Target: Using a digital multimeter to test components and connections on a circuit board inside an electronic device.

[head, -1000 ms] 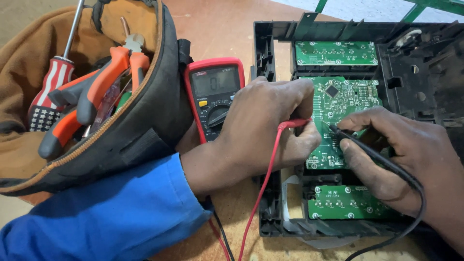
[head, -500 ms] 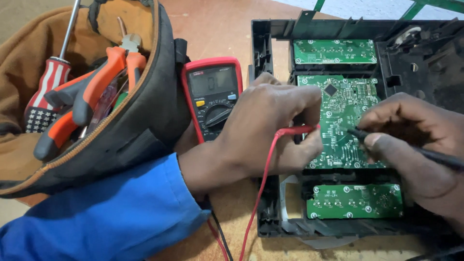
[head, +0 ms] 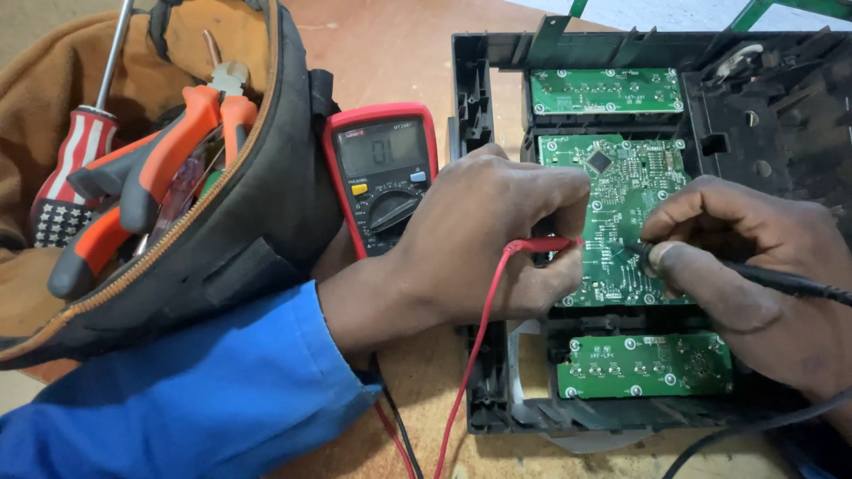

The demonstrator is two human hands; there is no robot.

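An electronics repair workshop: tool bag (head: 266,231) of pliers (head: 142,177), multimeter (head: 383,173), opened circuit boards (head: 621,204).

Light: bright, even, daylight-like; direction cannot tell.
Shadows: soft, dark under both hands (head: 497,239) across the green circuit board (head: 621,204).
Glare: pale sheen on the meter screen (head: 383,147); faint shine on the screwdriver shaft (head: 114,49).
Focus: sharp at centre; no motion blur.
Edges: slight bending; black housing (head: 781,124) loses detail.

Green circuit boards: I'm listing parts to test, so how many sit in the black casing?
3. A narrow top board, the large middle board that both hands are probing, and a narrow bottom board. The hands may hide more.
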